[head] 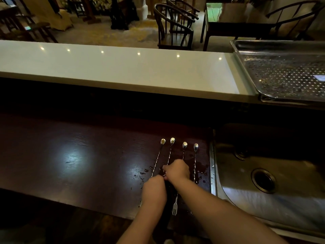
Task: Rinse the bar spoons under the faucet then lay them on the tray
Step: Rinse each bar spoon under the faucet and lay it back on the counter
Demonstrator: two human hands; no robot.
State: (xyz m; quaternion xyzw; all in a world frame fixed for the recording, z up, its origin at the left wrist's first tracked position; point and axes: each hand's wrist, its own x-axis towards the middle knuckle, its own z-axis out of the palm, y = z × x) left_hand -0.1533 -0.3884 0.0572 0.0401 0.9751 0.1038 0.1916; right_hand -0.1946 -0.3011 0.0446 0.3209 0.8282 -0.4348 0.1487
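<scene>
Four bar spoons (177, 155) lie side by side on the dark wood counter (70, 155), just left of the sink (263, 173), bowls pointing away from you. One fork-tipped end shows near the counter's front edge. Water drops and a wet patch sit around the handles, and a ceiling light glares off the wood further left of the sink.

Your right hand (176, 169) is curled down over the middle spoons' twisted stems, fingers closed; can't tell which stem it grips. Your left hand (154, 188) is also curled, touching the right, w/ its hold hidden.

Behind the sink, up on the white bar top (114, 67), sits the perforated steel tray (284, 71), well apart from the spoons. Beyond that, a dim room w/ dark wooden chairs (174, 27) and tables.
</scene>
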